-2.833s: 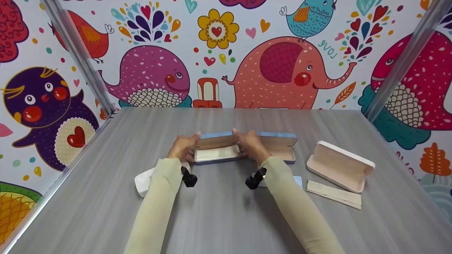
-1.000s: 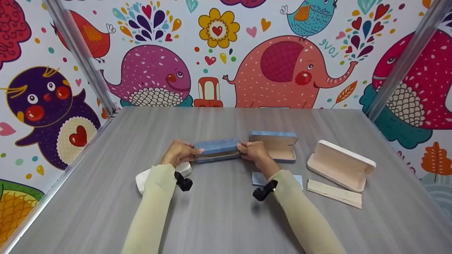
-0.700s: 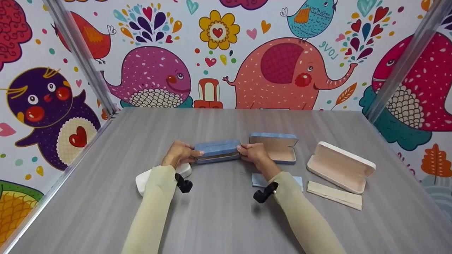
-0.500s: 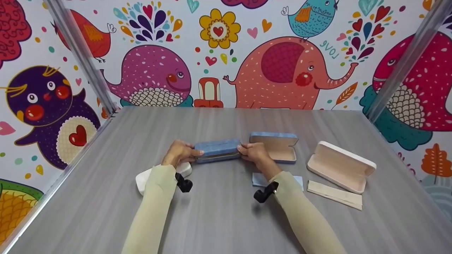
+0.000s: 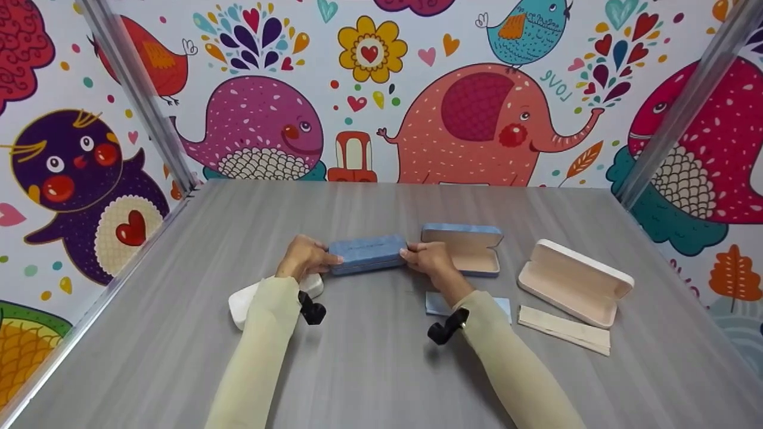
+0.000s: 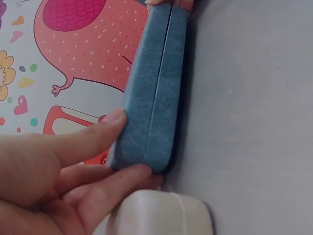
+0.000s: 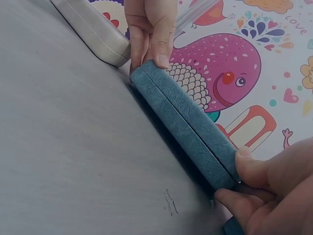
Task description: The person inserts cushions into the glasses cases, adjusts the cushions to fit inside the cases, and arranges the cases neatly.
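Blue case was pinched at both ends on the table, left of the open blue case: one end by left hand, other by right hand. Even pressure was probably needed, seam kept finger-free.

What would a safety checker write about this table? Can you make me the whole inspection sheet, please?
Surface: grey wood-grain table, with some thin dark marks.
Job's things: blue leather-look oblong case, lid down, thin seam showing.
Clutter: closed white oblong case, partly hidden; open blue oblong case; open white oblong case with beige lining; folded pale-blue cloth; folded beige cloth.
Hands: left hand and right hand pinch opposite ends of the blue leather-look oblong case.
Cables: nothing seen.
Surroundings: wall panels printed with colourful cartoon animals; silvery metal posts.
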The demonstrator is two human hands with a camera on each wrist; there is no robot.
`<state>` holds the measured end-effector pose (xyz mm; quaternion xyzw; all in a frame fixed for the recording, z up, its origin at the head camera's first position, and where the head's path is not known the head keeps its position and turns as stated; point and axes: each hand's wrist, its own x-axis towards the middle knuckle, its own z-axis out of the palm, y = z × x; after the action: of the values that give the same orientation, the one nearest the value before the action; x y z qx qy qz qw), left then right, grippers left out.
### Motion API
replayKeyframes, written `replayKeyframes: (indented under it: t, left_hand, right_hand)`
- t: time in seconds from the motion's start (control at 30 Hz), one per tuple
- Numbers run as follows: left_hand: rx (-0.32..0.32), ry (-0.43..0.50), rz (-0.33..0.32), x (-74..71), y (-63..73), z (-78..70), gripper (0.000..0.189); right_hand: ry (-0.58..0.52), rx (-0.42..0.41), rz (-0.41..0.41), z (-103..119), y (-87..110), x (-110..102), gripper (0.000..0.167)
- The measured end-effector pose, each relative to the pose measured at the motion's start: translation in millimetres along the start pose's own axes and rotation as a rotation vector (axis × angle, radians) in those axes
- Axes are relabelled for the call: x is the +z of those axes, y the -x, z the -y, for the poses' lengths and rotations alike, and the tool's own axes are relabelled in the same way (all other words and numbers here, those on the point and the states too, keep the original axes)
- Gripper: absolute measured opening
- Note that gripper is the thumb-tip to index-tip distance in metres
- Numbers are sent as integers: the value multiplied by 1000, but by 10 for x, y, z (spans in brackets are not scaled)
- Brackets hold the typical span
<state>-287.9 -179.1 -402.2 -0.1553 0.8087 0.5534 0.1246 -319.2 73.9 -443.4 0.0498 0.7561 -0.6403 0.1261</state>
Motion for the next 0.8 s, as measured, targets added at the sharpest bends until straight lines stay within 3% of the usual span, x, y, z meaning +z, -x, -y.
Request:
replayKeyframes:
  t: [0.23,0.37,0.47,0.6,0.67,0.8]
  left_hand:
    - [2,-26,2,15,1,-23,60]
    - [32,-110,-49,59,3,-63,54]
    - [58,-190,-99,98,4,-83,23]
    - [103,-272,-128,132,42,-80,34]
    - [124,-287,-127,137,86,-79,24]
    - [140,-284,-129,124,155,-107,55]
  right_hand:
    - [63,-6,-8,18,53,9,44]
    - [129,-36,-29,43,95,39,43]
    - [175,-43,-46,71,123,66,44]
    - [145,0,-21,138,158,88,48]
    - [117,27,16,178,184,88,51]
    - [93,57,78,264,247,56,58]
